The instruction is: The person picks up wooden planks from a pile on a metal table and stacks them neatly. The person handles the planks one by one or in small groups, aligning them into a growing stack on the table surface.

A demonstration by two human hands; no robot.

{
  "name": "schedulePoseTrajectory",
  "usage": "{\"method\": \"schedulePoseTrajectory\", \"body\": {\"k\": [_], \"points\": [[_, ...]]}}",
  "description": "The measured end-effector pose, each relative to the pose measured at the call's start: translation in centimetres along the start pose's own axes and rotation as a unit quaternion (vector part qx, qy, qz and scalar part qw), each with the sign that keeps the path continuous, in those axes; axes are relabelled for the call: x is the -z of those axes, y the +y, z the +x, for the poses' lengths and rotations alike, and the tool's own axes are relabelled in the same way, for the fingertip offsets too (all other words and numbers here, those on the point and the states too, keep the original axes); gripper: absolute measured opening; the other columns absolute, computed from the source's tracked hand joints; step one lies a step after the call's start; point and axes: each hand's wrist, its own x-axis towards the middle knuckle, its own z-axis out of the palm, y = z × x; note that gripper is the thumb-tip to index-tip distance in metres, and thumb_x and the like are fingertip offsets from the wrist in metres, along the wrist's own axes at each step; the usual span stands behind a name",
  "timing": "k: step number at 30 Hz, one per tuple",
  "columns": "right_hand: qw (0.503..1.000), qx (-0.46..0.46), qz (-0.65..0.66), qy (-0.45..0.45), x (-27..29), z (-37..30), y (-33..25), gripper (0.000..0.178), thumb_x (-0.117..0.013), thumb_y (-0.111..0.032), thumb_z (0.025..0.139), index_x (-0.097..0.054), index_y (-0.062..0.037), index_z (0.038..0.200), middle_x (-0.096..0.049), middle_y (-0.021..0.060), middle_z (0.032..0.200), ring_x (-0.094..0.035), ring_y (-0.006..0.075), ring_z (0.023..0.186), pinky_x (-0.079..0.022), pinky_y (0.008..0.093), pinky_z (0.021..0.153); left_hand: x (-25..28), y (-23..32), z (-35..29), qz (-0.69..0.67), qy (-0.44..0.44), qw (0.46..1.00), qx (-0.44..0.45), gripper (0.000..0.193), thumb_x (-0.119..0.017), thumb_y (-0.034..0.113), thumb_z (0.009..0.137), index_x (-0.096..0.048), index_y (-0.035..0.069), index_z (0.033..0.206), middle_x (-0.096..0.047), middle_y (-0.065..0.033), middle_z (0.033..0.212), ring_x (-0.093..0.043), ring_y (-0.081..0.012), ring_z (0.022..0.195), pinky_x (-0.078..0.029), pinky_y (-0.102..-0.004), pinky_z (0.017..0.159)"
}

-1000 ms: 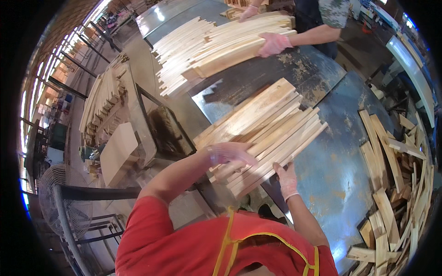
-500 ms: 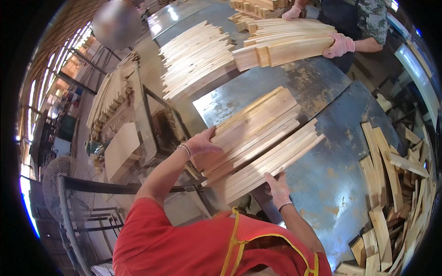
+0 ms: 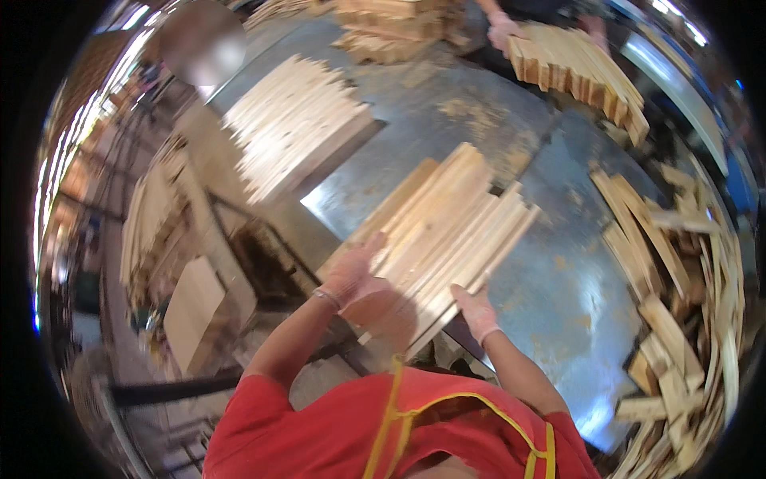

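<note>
A row of pale wooden boards [image 3: 447, 239] lies side by side over the near edge of the metal table, with uneven ends. My left hand [image 3: 355, 275], in a thin pinkish glove, presses against the row's left side, thumb and fingers closed on the boards. At the right side, near the front ends, my right hand [image 3: 476, 311] grips the outermost boards from the edge. Both hands squeeze the row between them. A darker board [image 3: 403, 203] shows along the left, partly hidden by my left hand.
The blue-grey metal table [image 3: 550, 271] bears patches of sawdust. A batch of boards [image 3: 299, 124] sits at the far left, stacked wood [image 3: 399, 28] at the back. A co-worker's gloved hand [image 3: 504, 33] holds boards [image 3: 578, 68]. Scrap wood [image 3: 670, 335] piles up at right.
The gap between the two groups of boards under my hands has closed. My right hand has shifted slightly left and up. The co-worker has carried their boards to the right.
</note>
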Motion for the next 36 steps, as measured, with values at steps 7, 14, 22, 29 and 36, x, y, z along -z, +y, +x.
{"method": "schedulePoseTrajectory", "body": {"k": [7,14,22,29,36], "points": [[0.995,-0.027,-0.094,-0.036,2.8,-1.6,-2.0,0.114,-0.074,-0.058,0.091,-0.019,0.0123,0.162,-0.05,0.0322,0.155,-0.051,0.0391,0.145,-0.039,0.0384,0.12,4.6,5.8,-1.2,-0.485,-0.177,0.855,0.058,0.089,-0.06,-0.01,0.079,-0.033,0.002,0.163,-0.064,-0.0145,0.138,-0.067,-0.0251,0.117,-0.057,-0.0351,0.095],[0.965,0.033,0.259,-0.037,17.9,-7.8,1.8,0.057,-0.064,-0.04,0.103,-0.053,-0.0023,0.143,-0.07,0.0173,0.121,-0.069,0.0295,0.108,-0.056,0.0431,0.095,-2.2,-5.0,2.0,0.094,0.052,0.994,-0.015,0.074,-0.074,0.012,0.086,-0.048,-0.006,0.153,-0.064,-0.0213,0.133,-0.066,-0.0298,0.117,-0.056,-0.0383,0.099],[0.671,0.241,0.599,0.365,59.6,-19.3,-3.4,0.084,-0.068,-0.064,0.097,-0.035,-0.0055,0.148,-0.063,0.0204,0.105,-0.067,0.0291,0.096,-0.063,0.0493,0.09,-9.8,17.7,-3.9,-0.057,0.015,0.995,-0.079,0.059,-0.072,0.008,0.087,-0.06,0.001,0.144,-0.066,-0.0157,0.127,-0.067,-0.0256,0.116,-0.056,-0.0348,0.097],[0.642,0.362,0.651,0.182,71.6,-8.3,-2.6,0.092,-0.071,-0.054,0.093,-0.034,-0.0054,0.162,-0.049,0.0219,0.157,-0.049,0.0385,0.144,-0.045,0.0552,0.116,-18.9,28.7,-9.0,0.019,-0.143,0.973,-0.18,0.066,-0.08,0.032,0.084,-0.062,0.008,0.143,-0.063,-0.0204,0.143,-0.066,-0.0382,0.123,-0.054,-0.0431,0.104],[0.648,0.323,0.637,0.264,76.6,-3.2,-3.5,0.071,-0.065,-0.041,0.098,-0.045,-0.003,0.155,-0.055,0.0232,0.151,-0.053,0.0397,0.139,-0.044,0.0503,0.117,-17.8,29.9,-13.8,0.052,-0.167,0.979,-0.107,0.069,-0.08,0.035,0.085,-0.061,0.009,0.146,-0.066,-0.0194,0.139,-0.067,-0.0374,0.124,-0.054,-0.0433,0.105]]}}
